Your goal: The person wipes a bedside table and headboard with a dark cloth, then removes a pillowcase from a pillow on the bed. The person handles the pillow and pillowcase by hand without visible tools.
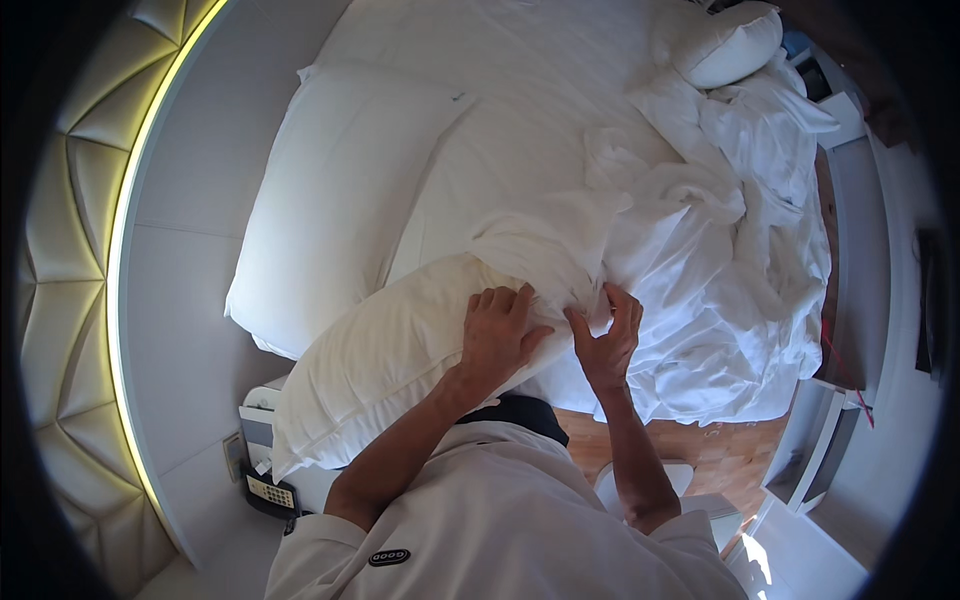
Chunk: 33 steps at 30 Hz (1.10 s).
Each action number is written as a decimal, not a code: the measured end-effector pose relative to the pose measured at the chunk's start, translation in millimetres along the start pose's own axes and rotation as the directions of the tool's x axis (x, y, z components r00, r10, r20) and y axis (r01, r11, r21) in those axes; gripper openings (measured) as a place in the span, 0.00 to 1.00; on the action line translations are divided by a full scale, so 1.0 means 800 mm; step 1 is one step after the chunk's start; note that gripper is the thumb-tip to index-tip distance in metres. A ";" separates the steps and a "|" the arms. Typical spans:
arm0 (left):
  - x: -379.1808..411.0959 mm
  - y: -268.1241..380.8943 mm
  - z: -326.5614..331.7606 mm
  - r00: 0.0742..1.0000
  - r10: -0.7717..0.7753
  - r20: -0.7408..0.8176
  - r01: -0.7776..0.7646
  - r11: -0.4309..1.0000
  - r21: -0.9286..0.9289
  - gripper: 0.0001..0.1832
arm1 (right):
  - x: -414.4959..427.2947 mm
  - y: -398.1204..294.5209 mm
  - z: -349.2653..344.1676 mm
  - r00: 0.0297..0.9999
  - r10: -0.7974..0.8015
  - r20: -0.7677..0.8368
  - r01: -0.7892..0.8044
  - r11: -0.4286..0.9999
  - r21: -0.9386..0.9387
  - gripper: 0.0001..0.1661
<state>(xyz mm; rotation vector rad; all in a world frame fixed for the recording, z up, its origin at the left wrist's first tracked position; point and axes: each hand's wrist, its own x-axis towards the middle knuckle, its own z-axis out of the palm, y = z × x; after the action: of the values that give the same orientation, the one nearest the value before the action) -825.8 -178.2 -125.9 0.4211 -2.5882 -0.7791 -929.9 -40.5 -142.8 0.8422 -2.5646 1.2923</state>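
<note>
A plump white pillow [390,345] lies at a slant across the near edge of the bed, in front of my body. My left hand [495,330] is on its right part, the fingers curled into the cloth and the thumb apart. Loose, gathered white cloth [555,262], seemingly the pillow's cover, bunches at that end. My right hand [609,337] has the cloth's edge between thumb and fingers, just right of my left hand. Folds hide some fingertips. Beyond the pillow, a second white pillow [337,202] lies flat along the headboard side.
A rumpled white duvet [697,300] covers the right side of the bed [525,90]. Another pillow [731,49] rests at the far right. A telephone [271,495] sits by the bedside at lower left, below a padded wall panel [67,202]. Wooden flooring [720,450] shows at right.
</note>
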 end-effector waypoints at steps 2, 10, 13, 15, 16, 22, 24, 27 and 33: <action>0.000 0.003 0.000 0.998 0.020 0.053 -0.021 1.000 0.021 0.22 | -0.005 0.000 0.003 0.993 0.115 -0.002 -0.115 0.993 0.020 0.26; 0.007 -0.009 0.007 0.988 0.055 0.147 -0.067 0.995 0.076 0.16 | 0.035 0.028 -0.002 0.998 -0.049 -0.046 0.047 0.998 -0.044 0.13; 0.013 -0.017 -0.010 0.992 0.048 0.117 -0.054 0.997 0.046 0.14 | 0.067 0.042 0.002 0.999 -0.023 -0.042 0.024 0.999 0.028 0.12; 0.010 -0.025 -0.017 0.996 0.019 0.086 -0.022 0.999 0.027 0.15 | 0.069 0.040 0.013 0.998 0.066 -0.007 -0.064 0.987 0.145 0.12; 0.008 -0.031 -0.019 0.997 -0.006 0.075 0.004 1.000 0.021 0.16 | 0.069 0.036 0.014 0.995 0.101 0.012 -0.101 0.977 0.186 0.13; 0.008 -0.035 -0.017 0.996 -0.078 0.037 0.077 0.997 0.032 0.16 | 0.019 0.012 0.006 0.999 0.037 0.031 -0.039 0.996 0.083 0.19; 0.011 -0.032 -0.013 0.995 -0.096 0.023 0.095 0.995 0.040 0.17 | -0.010 0.024 0.009 0.995 0.095 0.023 -0.095 0.995 0.032 0.23; 0.012 -0.024 -0.006 0.998 -0.064 -0.004 0.064 0.994 0.092 0.20 | -0.036 0.034 0.021 0.969 0.244 0.025 -0.245 0.968 0.050 0.18; 0.000 0.023 0.017 0.984 0.169 0.055 -0.175 0.974 0.146 0.27 | -0.017 0.035 0.039 0.990 0.136 0.029 -0.138 0.986 0.095 0.10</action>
<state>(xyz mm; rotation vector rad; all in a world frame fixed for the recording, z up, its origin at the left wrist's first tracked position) -835.2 -157.2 -125.2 0.2207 -2.6893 -0.5409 -930.4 -45.8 -186.8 0.7105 -2.6367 1.4640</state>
